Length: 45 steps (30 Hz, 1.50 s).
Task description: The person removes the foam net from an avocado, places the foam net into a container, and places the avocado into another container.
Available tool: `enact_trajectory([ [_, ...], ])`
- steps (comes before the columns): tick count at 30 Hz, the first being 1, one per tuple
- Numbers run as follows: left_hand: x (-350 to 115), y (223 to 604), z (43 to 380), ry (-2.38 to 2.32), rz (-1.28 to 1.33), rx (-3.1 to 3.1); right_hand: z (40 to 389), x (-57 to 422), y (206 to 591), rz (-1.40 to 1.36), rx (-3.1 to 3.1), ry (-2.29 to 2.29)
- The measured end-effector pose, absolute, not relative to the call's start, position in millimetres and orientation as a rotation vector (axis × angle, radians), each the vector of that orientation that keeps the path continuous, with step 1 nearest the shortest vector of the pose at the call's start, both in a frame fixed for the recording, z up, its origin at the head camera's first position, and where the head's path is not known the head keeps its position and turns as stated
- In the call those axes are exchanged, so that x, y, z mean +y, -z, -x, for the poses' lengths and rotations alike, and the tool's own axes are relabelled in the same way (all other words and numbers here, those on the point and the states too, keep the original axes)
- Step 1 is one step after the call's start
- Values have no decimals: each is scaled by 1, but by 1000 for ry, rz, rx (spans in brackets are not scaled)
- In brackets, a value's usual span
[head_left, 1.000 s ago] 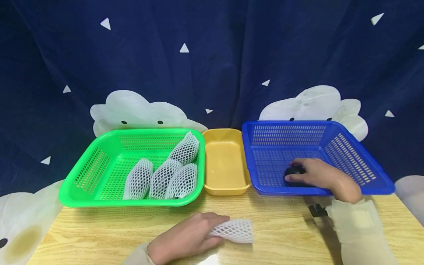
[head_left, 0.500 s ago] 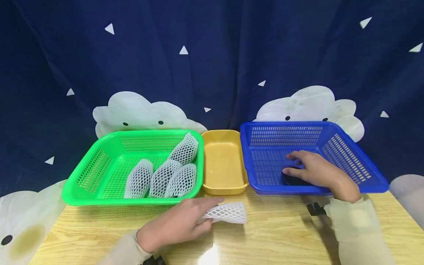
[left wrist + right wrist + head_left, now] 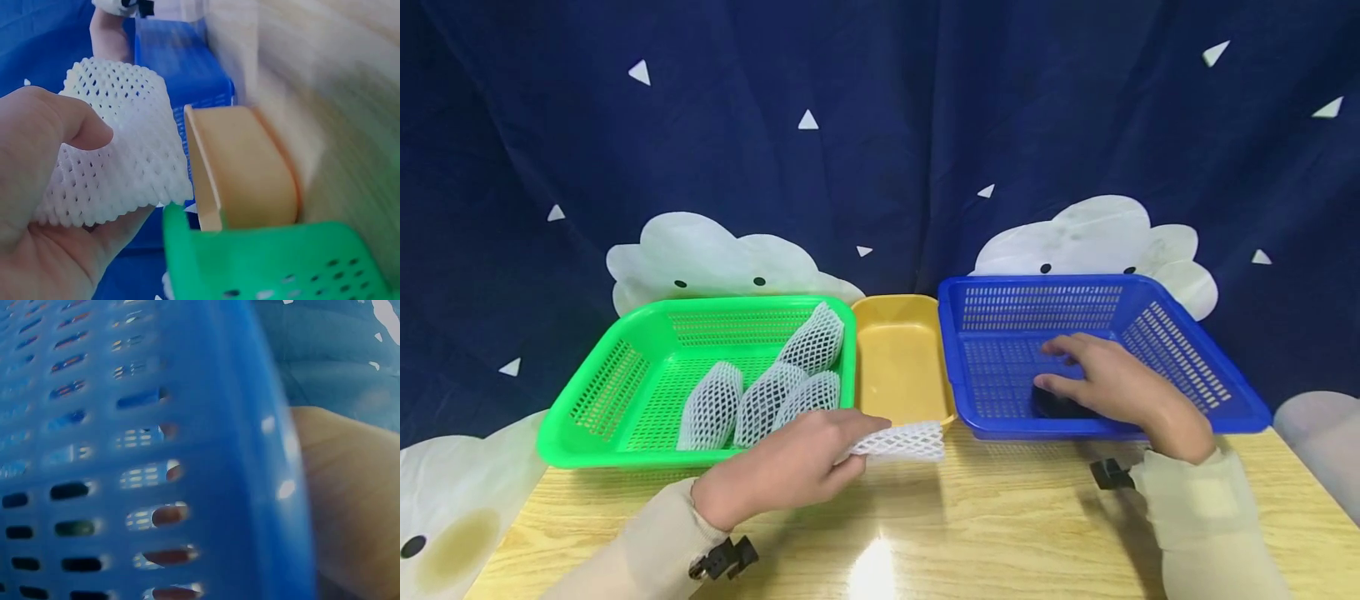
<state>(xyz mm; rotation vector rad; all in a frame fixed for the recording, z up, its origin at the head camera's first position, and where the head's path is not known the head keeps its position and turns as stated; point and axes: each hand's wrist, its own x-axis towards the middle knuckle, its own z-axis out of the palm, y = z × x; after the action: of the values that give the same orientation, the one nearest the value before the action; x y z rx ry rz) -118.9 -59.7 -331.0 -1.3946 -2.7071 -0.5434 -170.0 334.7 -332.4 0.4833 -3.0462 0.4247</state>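
Note:
In the head view my left hand (image 3: pixel 790 458) pinches a white foam net sleeve (image 3: pixel 906 442) between thumb and fingers, in front of the gap between the green and yellow containers. The left wrist view shows the same foam net sleeve (image 3: pixel 125 150) flattened, with the thumb on its near face. My right hand (image 3: pixel 1105 379) reaches over the front rim of the blue basket (image 3: pixel 1187 350). Its fingers are spread and loosely bent above a dark rounded object (image 3: pixel 1052 406), mostly hidden beneath the hand. Basket wall fills much of the right wrist view, hiding the fingertips.
A green basket (image 3: pixel 587 358) at left holds several bulging white foam nets (image 3: pixel 711 408). Between the baskets stands a shallow yellow bin (image 3: pixel 898 367). All three containers sit on the wooden table (image 3: pixel 1000 517), before a dark blue curtain (image 3: pixel 850 167).
The left hand has risen and moved left and forward with the foam net sleeve, toward the baskets' front edge. The right hand's fingers have lifted and spread from the dark object.

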Motion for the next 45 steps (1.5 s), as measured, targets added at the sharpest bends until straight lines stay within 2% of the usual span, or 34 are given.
enact_trajectory([
  [15,-48,309,165,514,1292,-2716,161,325,323,-560,-2979,-420],
  [28,-32,308,213,567,1139,-2740,157,317,319,-586,-2931,-382],
  [45,-14,305,270,426,1115,-2832,155,314,318,-605,-2908,-387],
])
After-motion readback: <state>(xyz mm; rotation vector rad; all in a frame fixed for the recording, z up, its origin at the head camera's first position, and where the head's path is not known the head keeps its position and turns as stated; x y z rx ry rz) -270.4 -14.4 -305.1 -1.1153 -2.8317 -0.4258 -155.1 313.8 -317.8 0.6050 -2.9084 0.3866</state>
